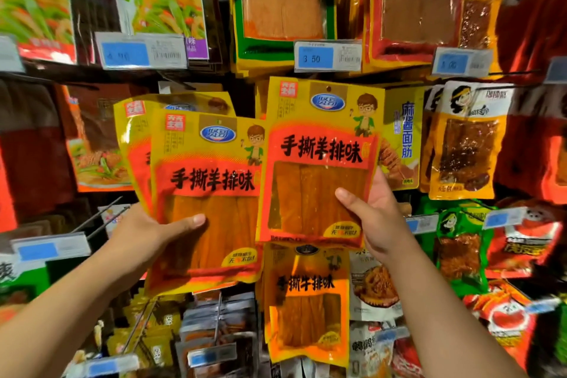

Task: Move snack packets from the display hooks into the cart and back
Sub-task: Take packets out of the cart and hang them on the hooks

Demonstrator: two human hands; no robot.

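left hand [147, 236] pinches two packets [211, 193], right hand [379, 218] grips third packet [322, 163] low; weak thumb pinch, rear one could slip out, or third misses its hook

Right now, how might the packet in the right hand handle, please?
The packet stands flat though the right hand pinches only its lower corner, so it is probably fairly stiff and light. Its glossy film may be slippery.

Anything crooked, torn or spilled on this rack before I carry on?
Nothing looks torn or spilled. The left hand holds a fanned pair of packets tilted leftward, while the right hand holds its single packet upright. Two bare hooks stick out beside the left hand.
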